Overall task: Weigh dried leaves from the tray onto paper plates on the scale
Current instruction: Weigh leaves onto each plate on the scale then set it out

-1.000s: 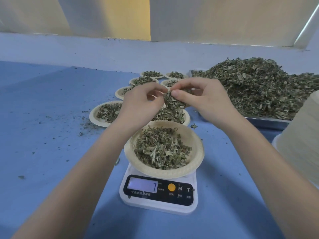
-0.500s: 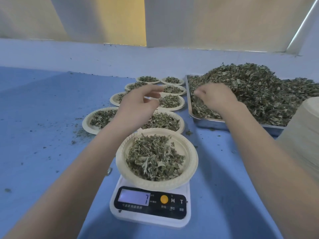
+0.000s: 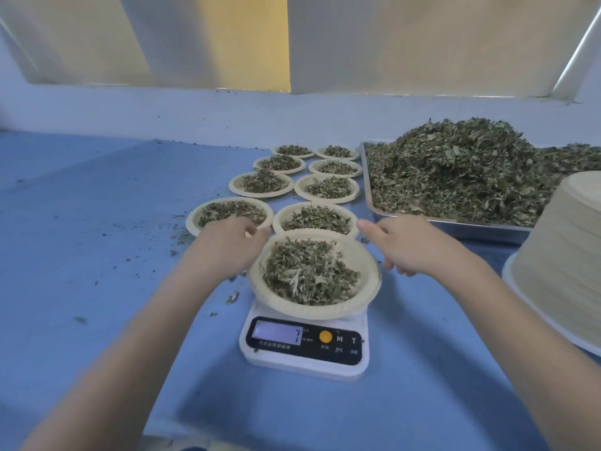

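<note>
While the scale (image 3: pixel 305 348) shows 7, the left hand (image 3: pixel 224 247) sits at the left rim of the filled paper plate (image 3: pixel 364 301) on it, fingers curled, grip unclear. Right of the plate, the right hand (image 3: pixel 406 247) touches the rim, thumb extended, fingers loosely bent. Farther right lies the leaf tray (image 3: pixel 369 187).

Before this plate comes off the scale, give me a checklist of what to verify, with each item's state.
1. Scale display settled: shows 7, ok.
2. Leaves all inside the plate on the scale: ok.
3. Left hand on the rim: at the plate's left edge, contact cannot tell.
4. Right hand on the rim: beside the right edge, contact cannot tell.
5. Both hands free of leaves: none visible, ok.
6. Free spot for it: bare blue table left of the filled plates, ok.
</note>
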Action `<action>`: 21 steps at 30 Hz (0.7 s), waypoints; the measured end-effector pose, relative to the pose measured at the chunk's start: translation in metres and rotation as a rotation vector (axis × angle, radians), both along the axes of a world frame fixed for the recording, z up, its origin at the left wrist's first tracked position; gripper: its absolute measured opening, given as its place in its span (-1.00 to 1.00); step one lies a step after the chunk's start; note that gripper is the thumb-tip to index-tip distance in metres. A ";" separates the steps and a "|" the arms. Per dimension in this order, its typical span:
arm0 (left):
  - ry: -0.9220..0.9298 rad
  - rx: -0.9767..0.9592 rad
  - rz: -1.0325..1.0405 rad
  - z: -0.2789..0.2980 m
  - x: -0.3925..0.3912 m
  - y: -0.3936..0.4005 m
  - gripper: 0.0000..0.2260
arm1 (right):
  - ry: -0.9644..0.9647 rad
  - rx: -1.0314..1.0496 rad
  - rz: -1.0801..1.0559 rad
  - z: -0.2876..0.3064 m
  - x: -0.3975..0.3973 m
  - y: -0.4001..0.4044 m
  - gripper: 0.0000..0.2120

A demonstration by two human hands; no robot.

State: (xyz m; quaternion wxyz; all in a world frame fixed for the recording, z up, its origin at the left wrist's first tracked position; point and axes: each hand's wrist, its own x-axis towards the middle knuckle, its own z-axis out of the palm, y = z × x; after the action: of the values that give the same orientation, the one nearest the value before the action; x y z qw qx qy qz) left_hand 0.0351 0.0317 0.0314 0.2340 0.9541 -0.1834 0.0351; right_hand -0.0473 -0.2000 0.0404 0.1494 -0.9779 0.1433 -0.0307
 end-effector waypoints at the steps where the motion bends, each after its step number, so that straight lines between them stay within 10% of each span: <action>1: 0.046 -0.016 0.007 -0.001 -0.004 0.002 -0.71 | 0.021 0.030 -0.010 0.001 -0.004 0.004 -0.37; 12: 0.160 -0.488 0.056 0.012 -0.001 0.021 -0.81 | -0.152 0.280 0.008 0.024 0.006 0.035 -0.64; 21: 0.463 -1.001 0.154 0.047 0.047 0.057 -0.86 | -0.287 1.110 0.065 0.048 0.089 0.064 -0.57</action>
State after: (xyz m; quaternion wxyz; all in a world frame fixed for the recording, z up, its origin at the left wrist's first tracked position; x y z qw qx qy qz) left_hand 0.0824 0.0891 0.0785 0.6897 0.7199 -0.0181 -0.0754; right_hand 0.0418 -0.1356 0.0881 0.6593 -0.7428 0.0860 -0.0787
